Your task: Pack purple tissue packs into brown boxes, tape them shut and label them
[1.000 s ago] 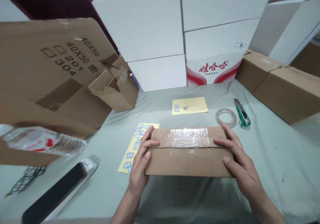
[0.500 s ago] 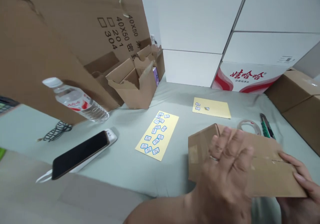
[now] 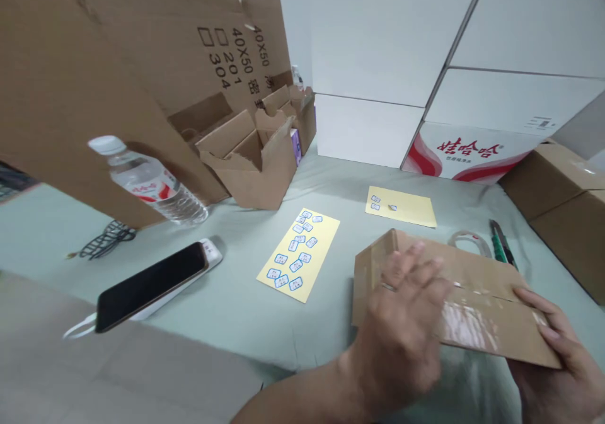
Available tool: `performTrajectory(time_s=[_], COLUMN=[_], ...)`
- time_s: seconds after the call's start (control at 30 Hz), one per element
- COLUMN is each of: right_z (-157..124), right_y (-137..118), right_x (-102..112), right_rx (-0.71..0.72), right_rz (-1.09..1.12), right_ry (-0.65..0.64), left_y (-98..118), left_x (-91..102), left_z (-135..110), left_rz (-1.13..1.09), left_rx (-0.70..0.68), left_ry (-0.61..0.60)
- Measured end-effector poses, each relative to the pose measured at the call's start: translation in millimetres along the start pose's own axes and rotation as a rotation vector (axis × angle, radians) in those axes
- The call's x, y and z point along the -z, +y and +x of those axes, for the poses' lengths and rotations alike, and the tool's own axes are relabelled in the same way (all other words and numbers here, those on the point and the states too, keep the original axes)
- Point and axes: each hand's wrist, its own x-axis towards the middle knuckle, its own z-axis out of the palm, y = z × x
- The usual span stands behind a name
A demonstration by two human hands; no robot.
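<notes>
A small cardboard box [image 3: 477, 304] with shiny clear tape across its top is held tilted above the right front of the cloth. My right hand [image 3: 558, 348] grips its right end, thumb and fingers around the edge. Across the box's left part lies my left hand [image 3: 406, 310], a ring on one finger, its fingers stretched over the top and a little blurred. Just behind the box are a roll of clear tape [image 3: 483, 242] and a green-and-black box cutter [image 3: 503, 244].
Two yellow sheets, one with several stickers [image 3: 326, 235] and one with three [image 3: 416, 208], lie on the green cloth. Leftward are a phone [image 3: 151, 285], a water bottle [image 3: 151, 184] and a coiled cable [image 3: 106, 240]. An open carton [image 3: 265, 172] and white boxes [image 3: 368, 128] stand behind.
My left hand has slid slightly left and toward me over the box. The box has tilted a little, so glare now shows on its tape. The view has shifted slightly.
</notes>
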Motion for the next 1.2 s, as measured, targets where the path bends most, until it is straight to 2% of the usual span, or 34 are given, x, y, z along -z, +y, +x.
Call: performTrajectory(time_s=[0.07,0.13,0.2,0.27,0.37,0.5,0.57,0.63,0.7,0.73,0.77,0.87,0.97,1.03,1.1,1.2], right_z=[-4,-6,-7,-6,-7,-8,2,26,59,77,93,129,141,141,137,125], right_y=[-4,-9,-12,-13,-10,-11,-14,-16,-12,-8,-2,20,36,36,23,-12], right_x=[-9,-18,-24,-28,-34,-41,-35,-20,0,10,18,28,23,18,18,26], right_rx=[-0.020,-0.018,0.011,0.031,0.090,0.122,0.117,0.180,0.301,0.363,0.384,0.408,0.436,0.448,0.449,0.431], right_rz=[0.063,0.033,-0.044,-0.085,-0.106,-0.047,-0.041,-0.114,-0.320,-0.488,-0.586,-0.736,-0.777,-0.768,-0.736,-0.683], right_ry=[0.012,-0.072,-0.166,-0.208,-0.228,-0.322,-0.425,-0.485,-0.437,-0.373,-0.355,-0.418,-0.496,-0.535,-0.568,-0.591], left_y=[-20,-38,-49,-48,-34,-21,-25,-31,-36,-37,-38,-37,-33,-30,-28,-28], left_x=[7.2,17.8,29.2,34.9,23.7,-11.0,-22.2,-25.9,-24.1,-22.1,-20.0,-14.3,-10.0,-6.5,-1.8,5.3], left_z=[-11,-21,-24,-21,-9,1,2,0,-1,0,0,4,8,9,10,12], left_rz=[-0.014,0.010,0.091,0.258,0.462,0.505,0.505,0.485,0.448,0.440,0.445,0.526,0.647,0.704,0.715,0.669], left_rx=[0.072,0.109,0.090,0.064,0.014,-0.105,-0.145,-0.157,-0.167,-0.175,-0.186,-0.242,-0.277,-0.277,-0.268,-0.244], left_ry=[0.035,0.025,-0.089,-0.234,-0.331,-0.388,-0.394,-0.362,-0.331,-0.325,-0.327,-0.361,-0.426,-0.469,-0.503,-0.530])
